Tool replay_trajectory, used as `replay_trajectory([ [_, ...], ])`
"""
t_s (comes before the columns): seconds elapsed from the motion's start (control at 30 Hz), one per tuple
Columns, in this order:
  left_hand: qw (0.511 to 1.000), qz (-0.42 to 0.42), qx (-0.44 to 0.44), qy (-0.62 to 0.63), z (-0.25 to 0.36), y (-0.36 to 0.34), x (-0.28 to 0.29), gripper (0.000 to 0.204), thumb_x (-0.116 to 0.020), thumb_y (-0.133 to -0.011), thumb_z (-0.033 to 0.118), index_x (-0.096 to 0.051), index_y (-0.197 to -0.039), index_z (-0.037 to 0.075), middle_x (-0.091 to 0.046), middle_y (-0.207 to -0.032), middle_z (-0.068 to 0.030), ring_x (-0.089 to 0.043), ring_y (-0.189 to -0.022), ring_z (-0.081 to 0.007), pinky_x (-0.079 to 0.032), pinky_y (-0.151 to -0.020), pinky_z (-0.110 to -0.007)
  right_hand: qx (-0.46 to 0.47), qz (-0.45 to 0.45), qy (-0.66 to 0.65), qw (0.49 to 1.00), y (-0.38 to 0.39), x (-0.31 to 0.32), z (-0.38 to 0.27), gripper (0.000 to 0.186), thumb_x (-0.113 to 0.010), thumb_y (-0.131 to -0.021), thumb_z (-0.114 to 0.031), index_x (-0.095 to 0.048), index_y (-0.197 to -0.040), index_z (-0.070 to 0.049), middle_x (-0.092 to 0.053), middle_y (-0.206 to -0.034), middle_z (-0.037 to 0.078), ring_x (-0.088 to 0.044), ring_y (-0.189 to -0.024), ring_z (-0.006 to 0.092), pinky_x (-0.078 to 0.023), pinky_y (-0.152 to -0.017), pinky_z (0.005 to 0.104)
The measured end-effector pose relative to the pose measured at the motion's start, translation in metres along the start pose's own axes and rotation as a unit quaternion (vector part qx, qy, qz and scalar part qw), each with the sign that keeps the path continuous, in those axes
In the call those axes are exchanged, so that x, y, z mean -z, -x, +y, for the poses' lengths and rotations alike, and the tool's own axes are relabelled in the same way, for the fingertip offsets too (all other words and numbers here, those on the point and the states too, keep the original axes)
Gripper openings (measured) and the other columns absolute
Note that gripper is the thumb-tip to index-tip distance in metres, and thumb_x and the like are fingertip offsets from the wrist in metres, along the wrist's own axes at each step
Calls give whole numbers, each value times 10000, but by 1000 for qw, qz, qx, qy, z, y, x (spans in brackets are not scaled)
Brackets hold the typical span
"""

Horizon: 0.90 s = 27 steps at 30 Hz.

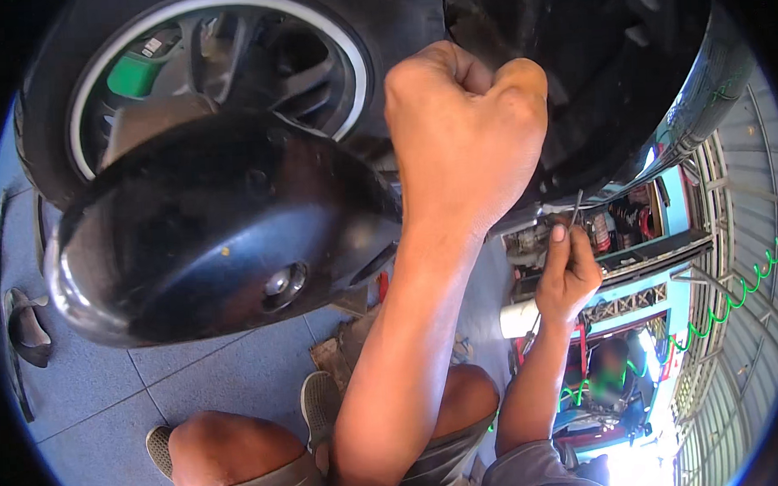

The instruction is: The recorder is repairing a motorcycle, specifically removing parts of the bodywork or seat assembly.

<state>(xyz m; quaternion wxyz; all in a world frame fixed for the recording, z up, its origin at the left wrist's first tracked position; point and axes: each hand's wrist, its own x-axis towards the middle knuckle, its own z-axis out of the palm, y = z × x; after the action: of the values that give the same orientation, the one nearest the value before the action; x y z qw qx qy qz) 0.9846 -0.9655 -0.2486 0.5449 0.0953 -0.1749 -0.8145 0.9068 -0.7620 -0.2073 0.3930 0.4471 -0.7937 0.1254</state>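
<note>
My left hand reaches into dark black bodywork beside a wheel with a white rim stripe, fingers curled over; what they hold is hidden. My right hand is lower to the right, closed on a thin metal tool near the lower edge of the bodywork. A glossy black rounded vehicle part with a recessed bolt lies across the lower part of the wheel, left of my left forearm.
My knees are at the lower edge above blue-grey floor tiles. A dark object lies at the far left, cardboard near my foot. A green coiled hose, shop shelving and a corrugated metal surface are at the right.
</note>
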Motion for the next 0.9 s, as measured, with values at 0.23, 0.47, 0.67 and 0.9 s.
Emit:
replay_trajectory([
  [0.23, 974, -142, 122, 132, -42, 15, -6, 275, -479, -818, 134, -645, -882, -75, -551, -679, -97, -388, -408, -90, -301, -375, -223, -128, 131, -144, 972, 23, -31, 52, 266, -707, -875, -137, -627, -1054, 41, -653, -854, 32, -522, -624, 44, -398, -531, 203],
  [0.47, 957, -47, 260, 118, -47, 26, -6, 246, -513, -900, 198, -573, -792, -15, -518, -620, -72, -356, -391, -107, -257, -370, -254, -97, 158, 95, 978, 21, -67, 63, 487, -857, -686, -309, -613, -960, 10, -602, -914, 158, -584, -862, 365, -466, -738, 437],
  [0.67, 959, -117, 255, -32, -66, 40, -16, 266, -561, -903, 232, -557, -732, 28, -470, -568, -8, -339, -374, -75, -237, -349, -224, -217, 160, -85, 959, 41, -70, 83, 465, -856, -700, -230, -615, -1024, 1, -614, -967, 105, -579, -729, 189, -450, -572, 306],
  [0.9, 923, -232, 201, -232, -139, 85, -14, 186, -618, -890, 189, -601, -793, 31, -439, -560, 54, -336, -405, -28, -228, -369, -201, -222, 89, -161, 958, 70, -54, 112, 300, -783, -690, -64, -585, -908, -9, -612, -795, 78, -484, -532, 104, -415, -485, 280],
])
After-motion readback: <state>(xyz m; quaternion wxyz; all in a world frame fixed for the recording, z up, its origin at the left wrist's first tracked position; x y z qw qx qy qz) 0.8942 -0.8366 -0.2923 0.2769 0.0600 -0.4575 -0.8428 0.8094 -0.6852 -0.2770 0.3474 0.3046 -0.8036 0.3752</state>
